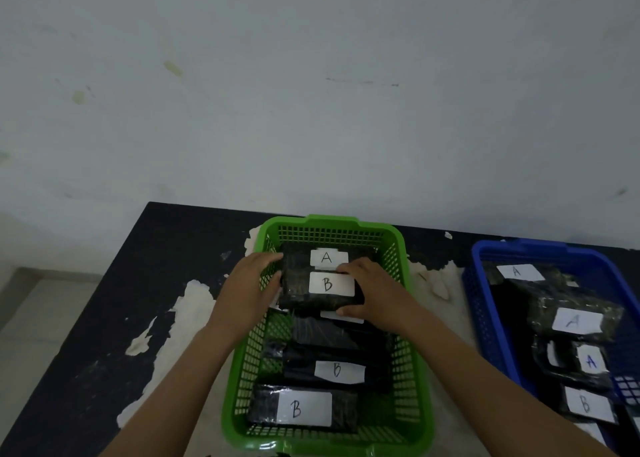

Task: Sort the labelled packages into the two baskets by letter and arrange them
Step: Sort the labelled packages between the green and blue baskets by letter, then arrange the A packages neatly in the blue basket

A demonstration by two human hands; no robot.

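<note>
A green basket (415, 380) stands in the middle of the table with several black packages in it. Both hands grip one black package labelled B (330, 285) over the far half of the basket: my left hand (251, 283) on its left end, my right hand (372, 292) on its right end. Behind it lies a package labelled A (327, 257). Two more B packages (337, 370) (301, 410) lie at the near end. A blue basket (485, 318) on the right holds packages labelled A (576, 319) and B (585, 403).
The black table (138, 283) has peeling white patches around the green basket. A pale wall rises right behind the table's far edge. The table's left edge runs diagonally, with floor beyond it.
</note>
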